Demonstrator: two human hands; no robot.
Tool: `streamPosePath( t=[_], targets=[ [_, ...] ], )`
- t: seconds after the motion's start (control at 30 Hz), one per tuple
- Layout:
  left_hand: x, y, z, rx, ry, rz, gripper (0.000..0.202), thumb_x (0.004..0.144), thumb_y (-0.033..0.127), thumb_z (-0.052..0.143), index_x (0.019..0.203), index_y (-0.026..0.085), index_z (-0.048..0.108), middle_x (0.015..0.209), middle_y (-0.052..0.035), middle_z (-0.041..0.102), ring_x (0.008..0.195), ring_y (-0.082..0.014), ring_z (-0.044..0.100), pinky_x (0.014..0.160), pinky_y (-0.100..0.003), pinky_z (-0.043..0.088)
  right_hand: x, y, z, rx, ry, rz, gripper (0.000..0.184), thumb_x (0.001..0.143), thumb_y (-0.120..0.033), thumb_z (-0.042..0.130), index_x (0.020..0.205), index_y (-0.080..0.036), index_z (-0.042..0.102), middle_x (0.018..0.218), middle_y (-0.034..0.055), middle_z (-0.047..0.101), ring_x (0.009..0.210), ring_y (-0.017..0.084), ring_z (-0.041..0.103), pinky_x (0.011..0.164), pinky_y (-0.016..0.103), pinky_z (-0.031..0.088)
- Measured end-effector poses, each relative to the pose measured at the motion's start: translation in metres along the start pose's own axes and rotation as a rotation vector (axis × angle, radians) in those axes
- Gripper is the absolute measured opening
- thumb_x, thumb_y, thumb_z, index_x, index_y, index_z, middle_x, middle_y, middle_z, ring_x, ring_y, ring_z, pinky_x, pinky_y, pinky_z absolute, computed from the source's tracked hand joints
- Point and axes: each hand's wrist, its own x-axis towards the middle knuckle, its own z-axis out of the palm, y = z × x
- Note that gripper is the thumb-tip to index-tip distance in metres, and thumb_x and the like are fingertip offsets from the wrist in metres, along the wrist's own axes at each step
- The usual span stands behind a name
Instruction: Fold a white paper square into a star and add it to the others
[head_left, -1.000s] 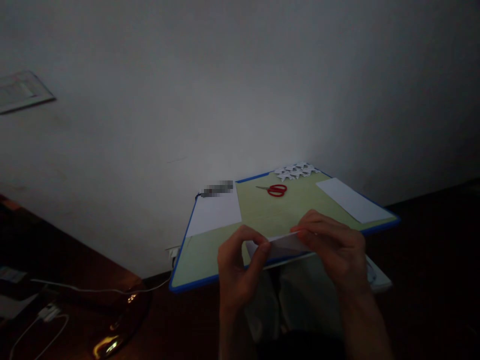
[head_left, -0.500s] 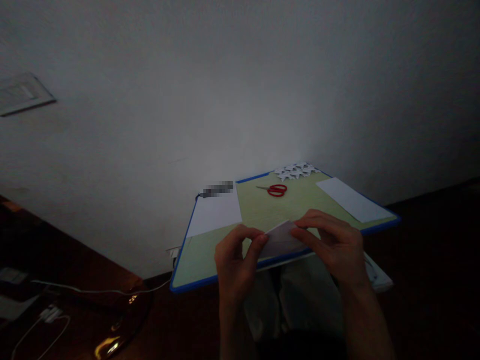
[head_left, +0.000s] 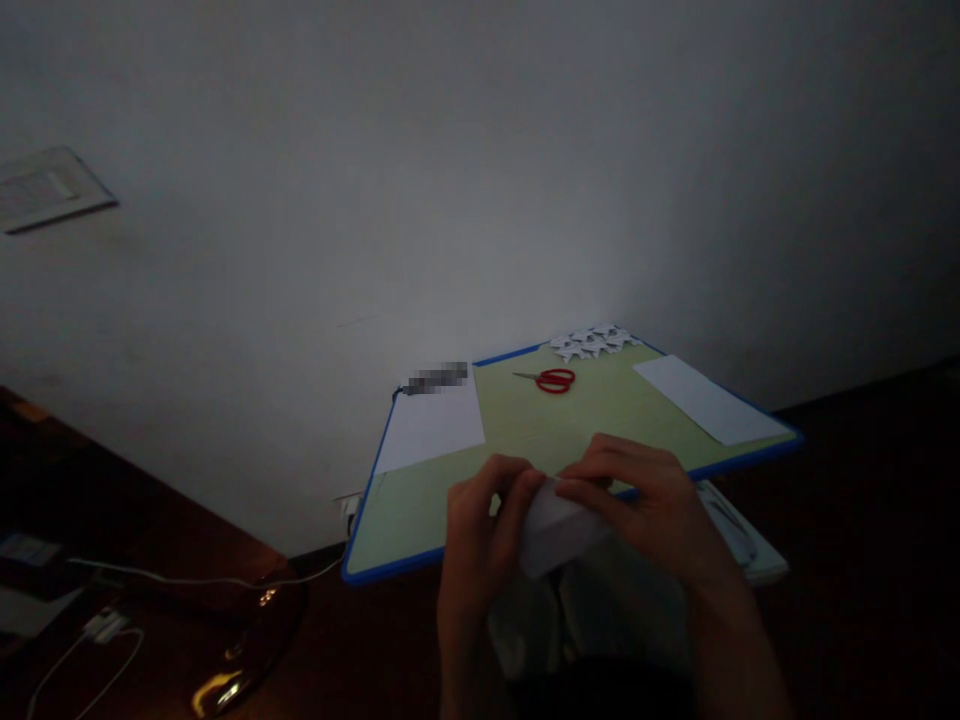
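Note:
Both my hands hold a small folded white paper (head_left: 553, 528) just above the near edge of a green board with a blue rim (head_left: 390, 568). My left hand (head_left: 480, 545) pinches its left corner with thumb and fingers. My right hand (head_left: 645, 505) lies over its top right, fingers curled on the fold. Part of the paper is hidden under my right fingers.
On the board lie red scissors (head_left: 553, 380), a heap of small folded white paper pieces (head_left: 592, 341) at the far edge, a white sheet (head_left: 435, 425) at the left and a white strip (head_left: 709, 400) at the right. White cables (head_left: 112, 630) and a shiny dark object (head_left: 240, 660) lie lower left.
My hands have drawn closer together and the paper has turned downward, its lower part now hanging below the board's edge.

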Motion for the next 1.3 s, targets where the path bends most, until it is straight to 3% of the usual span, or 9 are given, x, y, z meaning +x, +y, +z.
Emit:
streamPosePath(
  t=[0.17, 0.3, 0.53, 0.67, 0.93, 1.1, 1.3],
  targets=[
    [0.000, -0.002, 0.006, -0.011, -0.067, -0.052, 0.022, 0.101, 0.026, 0.061, 0.080, 0.021, 0.065, 0.065, 0.0036, 0.065, 0.056, -0.0125, 0.058, 0.054, -0.023, 0.039, -0.003, 0.004, -0.004, -0.033, -0.102, 0.128, 0.025, 0.101, -0.035, 0.073, 0.080, -0.022, 0.077, 0.071, -0.0022, 0.071, 0.064, 0.013, 0.064, 0.060, 0.025, 0.048],
    [0.001, -0.004, 0.012, -0.039, -0.131, -0.131, 0.022, 0.102, 0.028, 0.059, 0.081, 0.021, 0.064, 0.063, 0.0047, 0.062, 0.055, -0.0116, 0.055, 0.055, -0.022, 0.037, -0.002, 0.005, -0.005, -0.069, -0.122, 0.193, 0.028, 0.103, -0.031, 0.069, 0.076, -0.021, 0.069, 0.071, -0.0021, 0.067, 0.066, 0.014, 0.062, 0.062, 0.026, 0.047],
    [0.003, -0.007, 0.015, -0.057, -0.182, -0.223, 0.026, 0.103, 0.034, 0.059, 0.083, 0.020, 0.067, 0.063, 0.0044, 0.062, 0.056, -0.0111, 0.056, 0.057, -0.022, 0.037, -0.004, 0.016, -0.005, -0.048, -0.175, 0.190, 0.025, 0.105, -0.028, 0.064, 0.082, -0.022, 0.069, 0.077, -0.0019, 0.066, 0.073, 0.014, 0.062, 0.070, 0.026, 0.046],
    [0.002, -0.011, 0.015, -0.059, -0.173, -0.259, 0.027, 0.101, 0.042, 0.065, 0.095, 0.018, 0.076, 0.060, 0.0038, 0.060, 0.056, -0.0127, 0.053, 0.056, -0.024, 0.037, -0.004, 0.025, -0.005, -0.035, -0.102, 0.190, 0.023, 0.105, -0.028, 0.066, 0.083, -0.022, 0.070, 0.078, -0.0026, 0.065, 0.073, 0.014, 0.060, 0.070, 0.025, 0.045],
    [-0.002, -0.010, 0.007, -0.091, -0.218, -0.262, 0.026, 0.101, 0.039, 0.068, 0.100, 0.019, 0.084, 0.075, -0.0019, 0.076, 0.068, -0.0158, 0.064, 0.065, -0.025, 0.045, -0.003, 0.020, -0.007, -0.038, -0.108, 0.180, 0.021, 0.104, -0.033, 0.066, 0.087, -0.022, 0.073, 0.077, -0.0027, 0.066, 0.070, 0.013, 0.059, 0.064, 0.025, 0.043],
    [0.000, -0.006, 0.008, -0.073, -0.317, -0.238, 0.020, 0.099, 0.033, 0.071, 0.097, 0.021, 0.086, 0.080, -0.0015, 0.081, 0.067, -0.0145, 0.066, 0.065, -0.024, 0.044, -0.003, 0.022, -0.005, -0.081, -0.156, 0.251, 0.040, 0.105, -0.044, 0.063, 0.073, -0.021, 0.066, 0.065, -0.0034, 0.064, 0.061, 0.013, 0.058, 0.058, 0.025, 0.040],
    [0.001, -0.002, 0.010, -0.057, -0.272, -0.275, 0.021, 0.097, 0.036, 0.073, 0.096, 0.018, 0.084, 0.064, 0.0003, 0.072, 0.058, -0.0135, 0.061, 0.058, -0.023, 0.041, -0.003, 0.029, 0.000, -0.137, -0.172, 0.259, 0.039, 0.106, -0.042, 0.060, 0.074, -0.021, 0.062, 0.065, -0.0036, 0.065, 0.060, 0.013, 0.061, 0.060, 0.026, 0.040]
  ],
)
